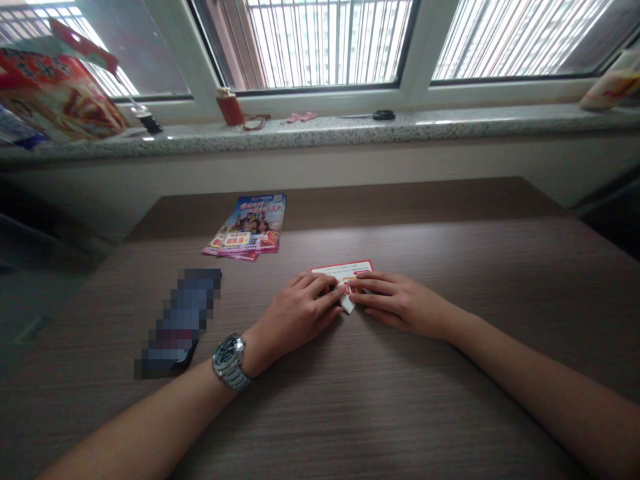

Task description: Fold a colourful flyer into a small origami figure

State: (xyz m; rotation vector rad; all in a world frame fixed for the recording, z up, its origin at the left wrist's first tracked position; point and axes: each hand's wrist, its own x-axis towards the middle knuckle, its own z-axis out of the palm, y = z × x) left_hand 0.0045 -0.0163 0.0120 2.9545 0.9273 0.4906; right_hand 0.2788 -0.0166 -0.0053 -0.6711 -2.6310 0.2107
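A partly folded paper leaflet (342, 270), white with a red border, lies on the table between my hands, its near end folded to a white point. From the left, my left hand (309, 304) holds it down, fingers together and curved over its edge; a metal watch (230, 360) is on that wrist. My right hand (400, 301) holds the right side of the folds, its fingertips close to those of the left. Both hands hide much of the printed middle of the paper, and the thumbs are hard to make out.
Left of my hands lies a blurred-out phone (180, 323). Behind it is a stack of colourful leaflets (253, 227). On the stone windowsill (320, 135) are scissors (383, 115), a red-brown bottle (229, 108), small pink items (302, 117) and a red food bag (60, 97).
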